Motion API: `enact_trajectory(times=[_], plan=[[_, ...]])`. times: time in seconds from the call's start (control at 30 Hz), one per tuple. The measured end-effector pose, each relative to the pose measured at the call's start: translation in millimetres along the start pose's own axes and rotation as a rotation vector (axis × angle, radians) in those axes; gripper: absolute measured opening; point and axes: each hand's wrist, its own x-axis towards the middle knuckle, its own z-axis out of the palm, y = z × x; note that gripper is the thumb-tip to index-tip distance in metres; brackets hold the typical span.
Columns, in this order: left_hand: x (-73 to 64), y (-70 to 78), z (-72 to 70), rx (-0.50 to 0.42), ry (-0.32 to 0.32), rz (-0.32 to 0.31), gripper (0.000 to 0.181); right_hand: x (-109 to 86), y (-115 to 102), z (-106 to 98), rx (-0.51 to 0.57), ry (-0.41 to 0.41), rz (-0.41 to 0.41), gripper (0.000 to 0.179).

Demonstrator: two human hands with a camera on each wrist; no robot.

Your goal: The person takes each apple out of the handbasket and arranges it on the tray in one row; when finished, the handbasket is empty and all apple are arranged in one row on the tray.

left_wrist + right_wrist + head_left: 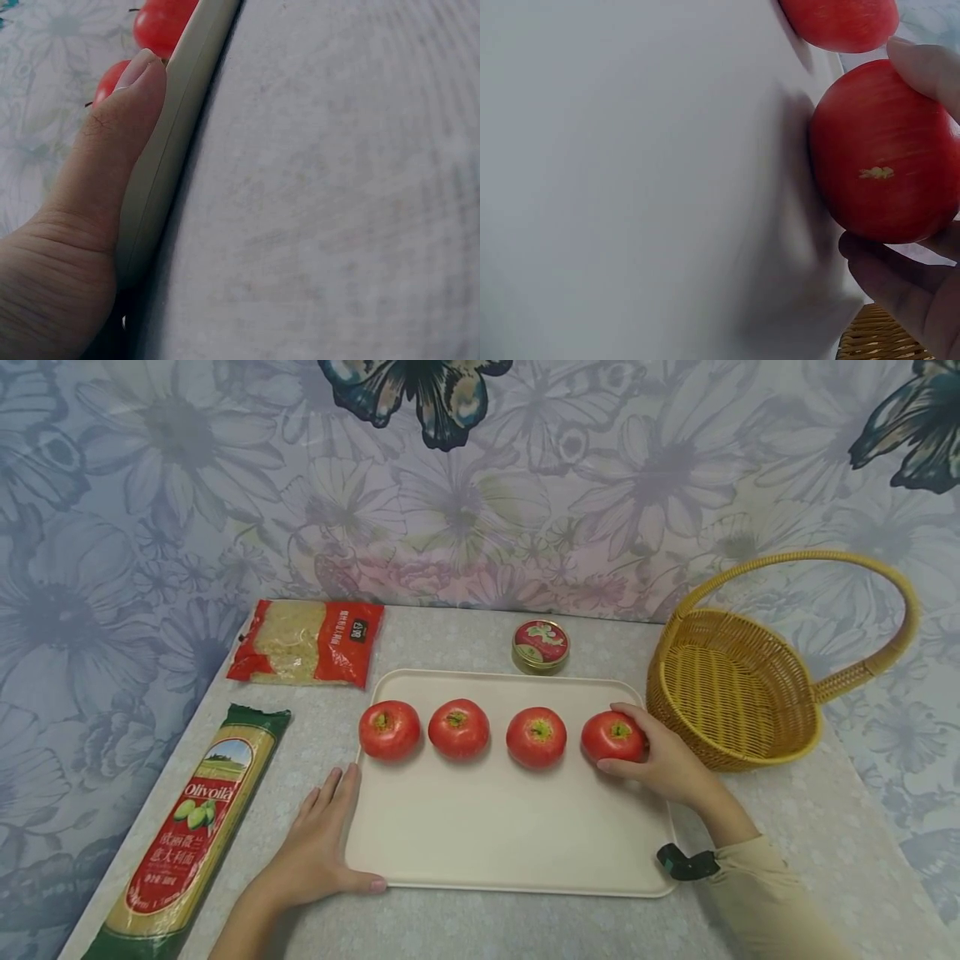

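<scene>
Four red apples would be a row of several, and the rightmost apple [613, 737] is between the thumb and fingers of my right hand [667, 764]. In the right wrist view this apple [885, 154] shows a pale mark on its streaked skin, right by the tray surface. Three more, a far-left apple [389, 731], a second apple [459, 729] and a third apple [536, 738], sit along the back of the cream tray [510, 835]. My left hand [318, 843] rests at the tray's front left corner, fingers extended along its side, thumb [127, 120] at the front edge.
A yellow wicker basket [735, 689] with a tall handle stands right of the tray. Behind the tray is a small round tin [541, 646]. A red and clear bag [307, 643] lies at back left, and a long spaghetti pack [191, 835] at left.
</scene>
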Motion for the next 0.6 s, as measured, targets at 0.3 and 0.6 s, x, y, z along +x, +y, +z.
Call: enact_trajectory(times=[0.3,0.6], plan=[[3.2,-0.7,0.5,-0.001,-0.001,-0.004,0.151,-0.2,1,4,-0.003,0.040,-0.055,0.093],[4.2,4.8,-3.6,-0.001,-0.033,-0.033,0.153,-5.5,-10,1,-0.100,0.217,-0.163,0.077]])
